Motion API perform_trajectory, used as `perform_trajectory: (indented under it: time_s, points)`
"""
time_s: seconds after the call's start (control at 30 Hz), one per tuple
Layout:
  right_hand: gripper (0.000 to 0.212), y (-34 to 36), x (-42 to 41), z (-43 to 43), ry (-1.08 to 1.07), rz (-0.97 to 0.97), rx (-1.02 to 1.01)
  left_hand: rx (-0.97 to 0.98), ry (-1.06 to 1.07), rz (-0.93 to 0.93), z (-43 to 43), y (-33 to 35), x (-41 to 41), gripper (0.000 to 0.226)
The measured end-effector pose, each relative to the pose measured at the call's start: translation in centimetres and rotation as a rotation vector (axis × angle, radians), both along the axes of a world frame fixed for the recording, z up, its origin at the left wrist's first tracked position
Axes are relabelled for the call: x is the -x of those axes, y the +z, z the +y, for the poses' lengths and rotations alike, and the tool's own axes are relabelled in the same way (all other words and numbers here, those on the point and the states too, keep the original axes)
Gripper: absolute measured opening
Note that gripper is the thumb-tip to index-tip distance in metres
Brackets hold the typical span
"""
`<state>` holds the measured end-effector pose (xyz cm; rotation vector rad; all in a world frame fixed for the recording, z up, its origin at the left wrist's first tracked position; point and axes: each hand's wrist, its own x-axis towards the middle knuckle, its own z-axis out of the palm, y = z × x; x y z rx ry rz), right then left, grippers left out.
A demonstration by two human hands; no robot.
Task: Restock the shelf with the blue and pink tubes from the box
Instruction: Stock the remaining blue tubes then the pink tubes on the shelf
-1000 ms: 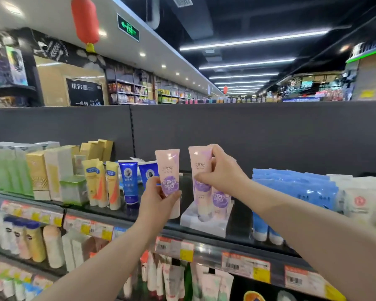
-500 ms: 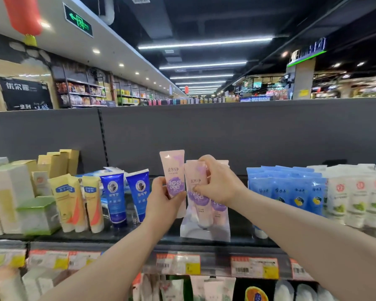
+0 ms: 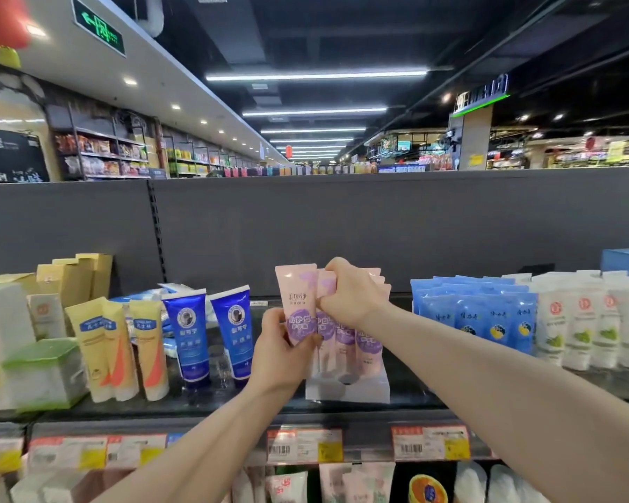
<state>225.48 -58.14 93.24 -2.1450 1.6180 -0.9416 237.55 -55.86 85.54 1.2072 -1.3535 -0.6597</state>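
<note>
Pink tube point(image 3: 297, 303) with purple label, upright, gripped by left hand point(image 3: 282, 352)

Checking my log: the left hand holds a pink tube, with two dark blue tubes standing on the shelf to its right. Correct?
No. The head view shows the left hand holding a pink tube, but the dark blue tubes stand on the shelf to its left.
</note>
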Motion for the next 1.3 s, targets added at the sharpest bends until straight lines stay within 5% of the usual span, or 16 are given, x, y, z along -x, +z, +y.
perform_trajectory:
  time_s: [0.63,0.87,1.07,1.3]
  points:
    - [0.037,1.6,-0.3,-1.2,-0.006,0.431,0.218,0.037,-0.017,-0.030,-0.1,0.2,-0.5,0.036]
    - [0.040,4.4,1.5,-0.3,0.322,0.140,0.030,0.093,-0.059,-0.045,0.4,0.6,0.0,0.035]
    - [0.015,5.4,2.9,-0.1,0.266,0.255,0.127,0.031,-0.207,-0.073,0.5,0.9,1.9,0.040]
    - [0.005,5.0,4.5,-0.1,0.204,0.280,0.111,0.049,0.132,-0.664,1.2,-0.6,0.8,0.065]
